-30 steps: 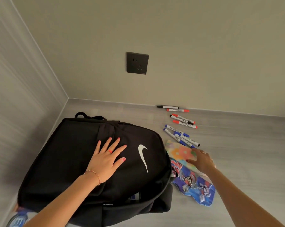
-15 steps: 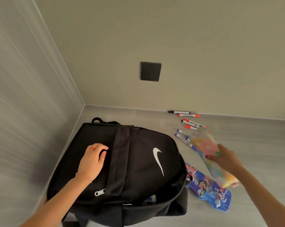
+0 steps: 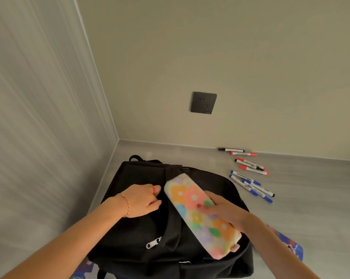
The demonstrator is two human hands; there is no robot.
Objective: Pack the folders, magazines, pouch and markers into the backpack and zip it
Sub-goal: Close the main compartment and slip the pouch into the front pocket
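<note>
On the grey counter (image 3: 311, 208) in the wall corner, the right hand (image 3: 224, 210) grasps the floral pouch (image 3: 200, 214) over the black backpack (image 3: 142, 234), long axis running far-left to near-right, left hand (image 3: 142, 200) clutching fabric.

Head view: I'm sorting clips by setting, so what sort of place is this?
Probably an indoor room corner, at a desk or counter against the wall. A dark wall socket sits above a pale grey surface that meets two plain walls, and school-type things lie on it: whiteboard markers and a black backpack.
</note>
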